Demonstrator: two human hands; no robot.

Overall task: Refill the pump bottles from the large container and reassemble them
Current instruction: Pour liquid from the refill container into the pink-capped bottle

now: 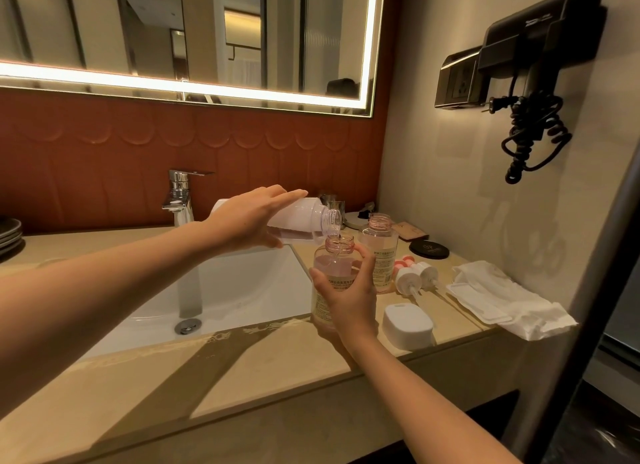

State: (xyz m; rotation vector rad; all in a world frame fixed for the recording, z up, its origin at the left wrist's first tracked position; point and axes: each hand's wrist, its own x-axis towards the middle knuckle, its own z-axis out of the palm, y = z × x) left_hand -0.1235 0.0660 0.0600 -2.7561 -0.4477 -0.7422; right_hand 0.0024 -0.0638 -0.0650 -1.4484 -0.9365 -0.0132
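Note:
My left hand (247,217) grips the large clear container (304,217), tipped on its side with its threaded mouth pointing down and right. A thin stream of liquid runs from it into an open pump bottle (334,266). My right hand (348,295) holds that bottle upright at the counter edge beside the sink; pale pink liquid fills its lower part. A second open bottle (379,248) stands just behind it. Two white pump heads (415,276) with dip tubes lie on the counter to the right, next to two small pink caps (403,263).
A white rectangular lid or soap case (407,325) lies near the front edge. White cloths (505,300) sit at the right. The sink basin (225,290) and chrome tap (180,196) are to the left. A black disc (428,250) lies further back, and a hair dryer (533,47) hangs on the wall.

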